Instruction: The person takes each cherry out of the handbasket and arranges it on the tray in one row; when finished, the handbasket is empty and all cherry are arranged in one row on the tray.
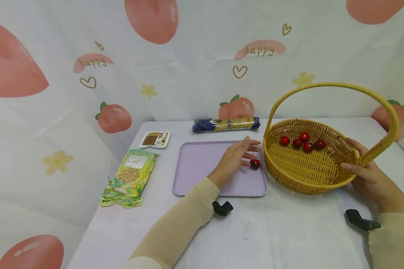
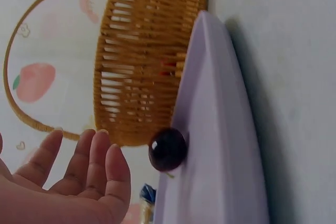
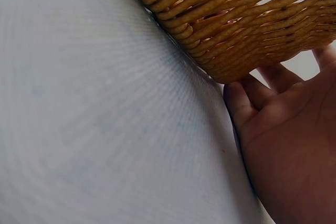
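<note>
A dark red cherry (image 1: 254, 164) sits near the right edge of the lilac tray (image 1: 195, 168). Beside it, over the tray, is my left hand (image 1: 236, 158), its fingers loosely extended; in the left wrist view a gap separates the fingers from the cherry (image 2: 168, 149), and the hand holds nothing. My right hand (image 1: 373, 179) grips the right side of the yellow wicker basket (image 1: 306, 186), thumb over the rim and fingers around the outside wall. Several red cherries (image 1: 308, 147) lie at the back of the basket floor.
Behind the tray lies a long blue and yellow packet (image 1: 226, 124). To its left are a small white-edged packet (image 1: 155, 139) and a green-yellow bag (image 1: 129, 177). The basket's tall arched handle (image 1: 333, 85) rises above its rim. A printed cloth (image 1: 188, 74) hangs behind the table.
</note>
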The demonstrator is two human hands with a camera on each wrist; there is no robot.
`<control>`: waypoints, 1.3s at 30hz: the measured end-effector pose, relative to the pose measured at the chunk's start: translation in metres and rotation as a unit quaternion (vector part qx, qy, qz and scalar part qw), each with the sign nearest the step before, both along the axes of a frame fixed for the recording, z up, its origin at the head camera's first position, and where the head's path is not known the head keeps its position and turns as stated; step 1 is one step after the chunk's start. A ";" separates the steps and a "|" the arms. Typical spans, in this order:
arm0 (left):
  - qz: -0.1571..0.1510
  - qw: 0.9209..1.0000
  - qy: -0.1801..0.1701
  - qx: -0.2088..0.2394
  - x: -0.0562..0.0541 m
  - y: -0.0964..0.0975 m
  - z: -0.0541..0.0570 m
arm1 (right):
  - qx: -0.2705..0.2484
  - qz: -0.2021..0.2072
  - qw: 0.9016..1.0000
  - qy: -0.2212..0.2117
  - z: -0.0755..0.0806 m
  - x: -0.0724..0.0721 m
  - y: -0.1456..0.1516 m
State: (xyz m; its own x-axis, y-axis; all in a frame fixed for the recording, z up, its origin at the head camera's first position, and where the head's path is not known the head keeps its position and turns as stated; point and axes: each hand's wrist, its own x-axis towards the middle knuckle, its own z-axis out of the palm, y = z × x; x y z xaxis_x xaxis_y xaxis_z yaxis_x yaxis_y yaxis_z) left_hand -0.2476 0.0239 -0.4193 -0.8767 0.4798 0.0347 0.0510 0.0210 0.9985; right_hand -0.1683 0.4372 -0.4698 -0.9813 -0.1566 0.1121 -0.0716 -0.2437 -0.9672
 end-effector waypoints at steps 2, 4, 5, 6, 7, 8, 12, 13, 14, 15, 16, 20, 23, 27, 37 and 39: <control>-0.013 1.000 -0.002 0.013 0.002 0.003 0.004 | 0.001 0.000 1.000 0.002 0.000 0.000 0.000; -0.025 0.999 -0.003 0.026 0.005 0.008 0.010 | 0.003 0.000 1.000 0.000 0.000 0.000 -0.001; -0.031 0.999 -0.002 0.032 0.007 0.010 0.013 | 0.004 0.000 1.000 -0.001 -0.001 0.001 -0.001; -0.036 0.999 0.002 0.032 0.008 0.013 0.017 | 0.006 0.000 1.000 -0.003 -0.001 0.001 -0.001; -0.043 0.998 0.006 0.033 0.009 0.017 0.022 | 0.007 0.000 1.000 -0.003 -0.001 0.001 -0.001; -0.050 0.998 0.012 0.033 0.010 0.021 0.026 | 0.006 -0.001 1.000 -0.002 -0.001 0.002 0.000; -0.072 0.997 0.033 0.024 0.010 0.040 0.043 | -0.002 0.001 1.000 0.007 -0.001 0.002 0.003; -0.077 0.996 0.037 0.021 0.008 0.045 0.047 | -0.004 0.001 1.000 0.009 -0.002 0.002 0.004; -0.081 0.996 0.047 0.013 0.006 0.050 0.050 | -0.004 0.000 1.000 0.009 -0.002 0.003 0.004; -0.084 0.995 0.054 0.004 0.004 0.055 0.054 | -0.005 -0.001 1.000 0.008 -0.003 0.003 0.005; -0.086 0.994 0.060 -0.004 0.001 0.060 0.057 | -0.007 0.000 1.000 0.008 -0.003 0.003 0.006; -0.096 0.992 0.068 -0.037 -0.011 0.077 0.066 | -0.009 -0.004 1.000 0.004 -0.005 0.005 0.007; -0.108 0.992 0.048 -0.045 -0.017 0.089 0.069 | 0.001 -0.014 1.000 -0.002 -0.005 0.006 0.006; -0.104 0.994 0.020 -0.041 -0.026 0.104 0.069 | 0.022 -0.014 1.000 -0.015 -0.004 0.004 0.005; -0.069 0.994 -0.033 -0.082 -0.051 0.128 0.064 | 0.005 -0.004 1.000 -0.004 0.000 -0.002 0.002; -0.070 0.993 -0.053 -0.084 -0.054 0.129 0.058 | 0.003 -0.007 1.000 -0.007 0.000 -0.003 0.001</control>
